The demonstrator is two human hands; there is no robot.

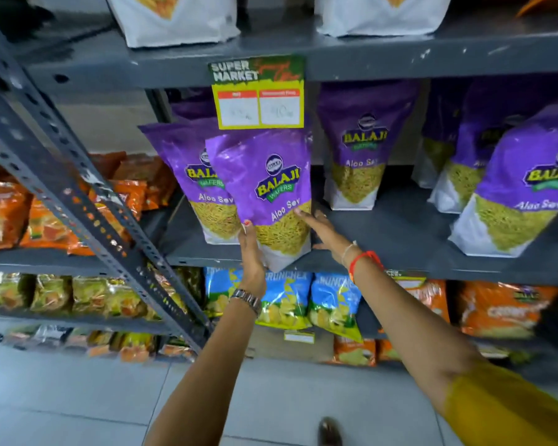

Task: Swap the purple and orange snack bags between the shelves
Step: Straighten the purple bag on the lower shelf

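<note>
A purple snack bag [268,201] was gripped at its lower left edge by the left hand [251,252], fingers clamped on it, over the near edge of the grey shelf [400,239]. The right hand [322,231] rested against its right side, fingers apart. Orange snack bags [500,310] lay on the shelf below at right

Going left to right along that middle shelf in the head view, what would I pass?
Orange snack bags → grey slotted metal upright → purple Aloo Sev bag standing behind → purple Aloo Sev bag in the left hand → upright purple bag → tilted purple bag at far right.
</note>
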